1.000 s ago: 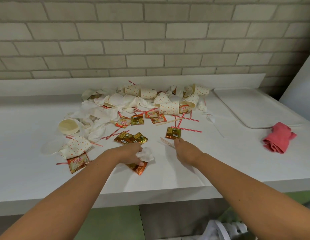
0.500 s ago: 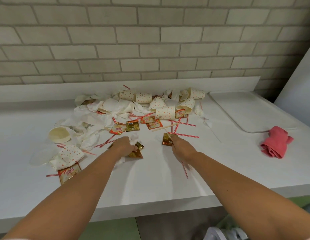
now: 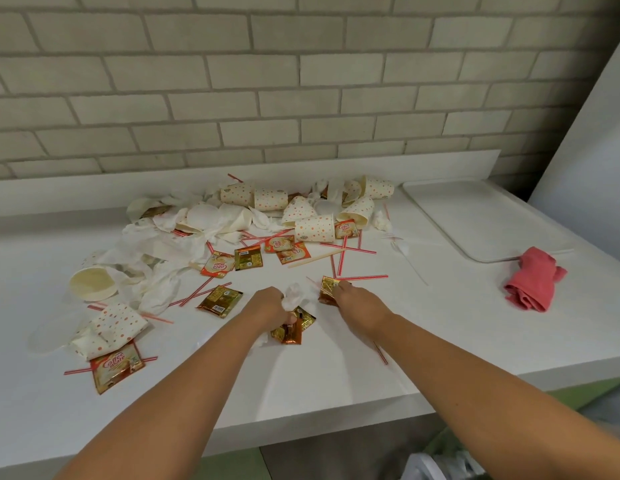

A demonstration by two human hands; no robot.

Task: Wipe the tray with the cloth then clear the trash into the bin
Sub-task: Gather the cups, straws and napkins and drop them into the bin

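1. Two hands work at the mid-front of the white bench [image 3: 336, 386]. The left hand [image 3: 267, 304] has its fingers curled round a crumpled white tissue [image 3: 293, 295] and shiny brown foil sachets [image 3: 289, 331]. The right hand [image 3: 353, 299] pinches one gold foil sachet [image 3: 327, 287].
2. Dotted paper cups [image 3: 315, 228] and red-striped straws [image 3: 367, 277] lie heaped toward the back edge.
3. Judgement: everything is light and limp, and the foil is slippery. Pinch sachets by a corner and bunch the tissues.
4. A flat white tray [image 3: 474, 216] sits at the back right corner, with a folded pink cloth [image 3: 533, 280] just beside it.

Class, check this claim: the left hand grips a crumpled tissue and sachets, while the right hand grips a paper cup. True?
No. The head view shows the right hand gripping a gold sachet instead; the left hand does grip a crumpled tissue and sachets.
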